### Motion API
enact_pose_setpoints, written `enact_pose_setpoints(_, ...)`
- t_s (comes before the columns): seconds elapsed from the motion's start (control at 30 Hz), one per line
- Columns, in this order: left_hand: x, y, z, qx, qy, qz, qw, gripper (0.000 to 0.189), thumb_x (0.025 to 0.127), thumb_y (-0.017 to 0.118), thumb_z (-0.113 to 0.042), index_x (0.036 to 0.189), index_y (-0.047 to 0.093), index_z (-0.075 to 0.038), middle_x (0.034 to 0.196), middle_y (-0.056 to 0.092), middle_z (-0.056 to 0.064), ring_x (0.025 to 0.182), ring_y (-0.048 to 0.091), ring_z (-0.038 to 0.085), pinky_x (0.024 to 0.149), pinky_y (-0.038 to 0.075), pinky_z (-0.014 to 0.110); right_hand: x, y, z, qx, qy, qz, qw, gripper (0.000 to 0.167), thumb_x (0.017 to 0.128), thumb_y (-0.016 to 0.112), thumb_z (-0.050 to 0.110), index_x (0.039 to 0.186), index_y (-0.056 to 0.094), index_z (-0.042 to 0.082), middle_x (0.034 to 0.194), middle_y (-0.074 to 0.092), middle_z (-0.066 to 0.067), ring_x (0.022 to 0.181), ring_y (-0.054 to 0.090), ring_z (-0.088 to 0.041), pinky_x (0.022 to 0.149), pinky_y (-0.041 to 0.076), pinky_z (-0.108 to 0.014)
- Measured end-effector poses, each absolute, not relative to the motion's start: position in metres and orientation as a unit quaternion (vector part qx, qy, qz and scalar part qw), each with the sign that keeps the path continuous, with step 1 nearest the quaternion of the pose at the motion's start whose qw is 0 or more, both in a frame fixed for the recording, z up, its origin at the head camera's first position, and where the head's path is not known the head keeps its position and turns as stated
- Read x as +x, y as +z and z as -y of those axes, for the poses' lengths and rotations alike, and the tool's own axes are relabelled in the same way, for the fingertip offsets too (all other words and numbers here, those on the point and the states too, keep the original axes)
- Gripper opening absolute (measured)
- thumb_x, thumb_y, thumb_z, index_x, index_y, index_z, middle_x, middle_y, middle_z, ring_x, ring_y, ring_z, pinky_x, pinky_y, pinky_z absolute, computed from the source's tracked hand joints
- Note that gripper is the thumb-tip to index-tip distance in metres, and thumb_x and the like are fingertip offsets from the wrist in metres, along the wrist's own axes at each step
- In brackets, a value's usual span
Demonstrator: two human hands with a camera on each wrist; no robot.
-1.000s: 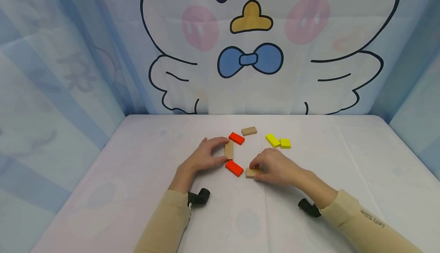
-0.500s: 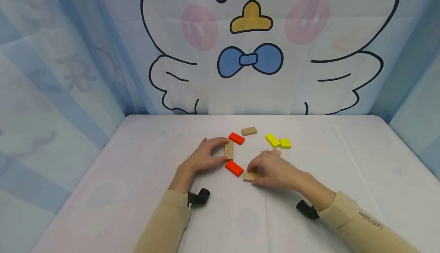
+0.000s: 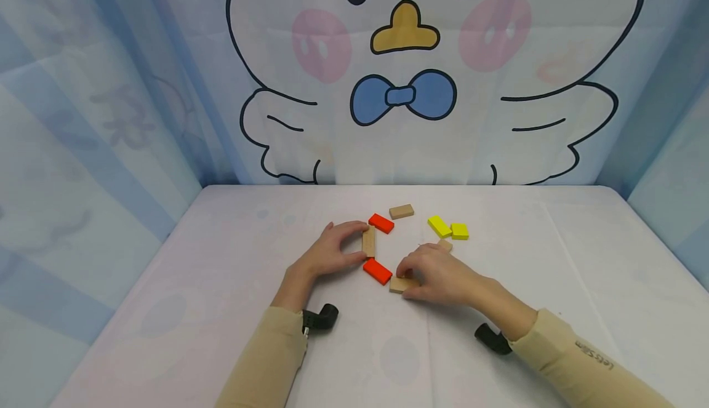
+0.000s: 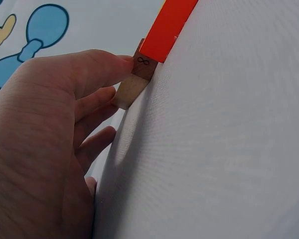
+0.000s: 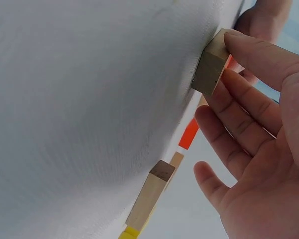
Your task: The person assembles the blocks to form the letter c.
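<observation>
My left hand (image 3: 327,251) pinches a plain wooden block (image 3: 368,242) by its two ends, thumb on the near end. In the left wrist view, that block's darker end (image 4: 143,65) carries a small mark and meets a red block (image 4: 168,31). My right hand (image 3: 443,276) holds another plain wooden block (image 3: 400,285) between thumb and fingers, flat on the table. Its left end is close beside the near red block (image 3: 378,271); whether they touch I cannot tell. Beyond the left block lies a second red block (image 3: 381,223). These pieces form a curved line.
At the back lies a plain wooden block (image 3: 401,212). Two yellow blocks (image 3: 440,226) lie to the right of it. Another wooden block (image 3: 445,245) shows partly behind my right hand. A white cloth (image 3: 221,334) covers the table, and a printed curtain (image 3: 476,143) hangs behind.
My right hand has slid its wooden block slightly left and towards me, up to the near red block. A wooden block behind that hand has come into view. My left hand stays put.
</observation>
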State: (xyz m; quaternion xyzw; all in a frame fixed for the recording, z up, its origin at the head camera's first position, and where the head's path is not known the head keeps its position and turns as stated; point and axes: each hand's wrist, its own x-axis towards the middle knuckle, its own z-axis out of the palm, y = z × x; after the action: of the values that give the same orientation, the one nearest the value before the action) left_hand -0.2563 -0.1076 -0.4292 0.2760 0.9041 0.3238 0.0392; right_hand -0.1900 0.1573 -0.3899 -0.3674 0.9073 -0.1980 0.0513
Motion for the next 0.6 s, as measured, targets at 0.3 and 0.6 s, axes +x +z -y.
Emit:
enact_pose_setpoints(0.3,-0.2559,-0.4283,0.1074,0.274,0.323,-0.905,0.045,0.058,0.091,0.070,-0.031,0.145,0.055,-0.013,0.150,0.050,0.008,0.143,0.040,0.024,0.122,0.005,0.052,-0.1902,-0.3895,-0.1569,-0.362,-0.198,-0.909,0.054,0.025,0.083,0.084,0.021,0.106,0.076,0.014,0.094,0.068,0.012,0.091,0.056,-0.013,0.093,0.045,-0.045)
enact_pose_setpoints(0.6,-0.2563,-0.4285,0.1076,0.271,0.322,-0.906,0.050,0.059,0.091,0.069,-0.031,0.145,0.055,-0.013,0.150,0.050,0.007,0.143,0.039,0.024,0.122,0.005,0.051,-0.1896,-0.3889,-0.1578,-0.362,-0.196,-0.910,0.054,0.025,0.083,0.084,0.020,0.106,0.075,0.014,0.095,0.068,0.011,0.092,0.056,-0.013,0.098,0.043,-0.048)
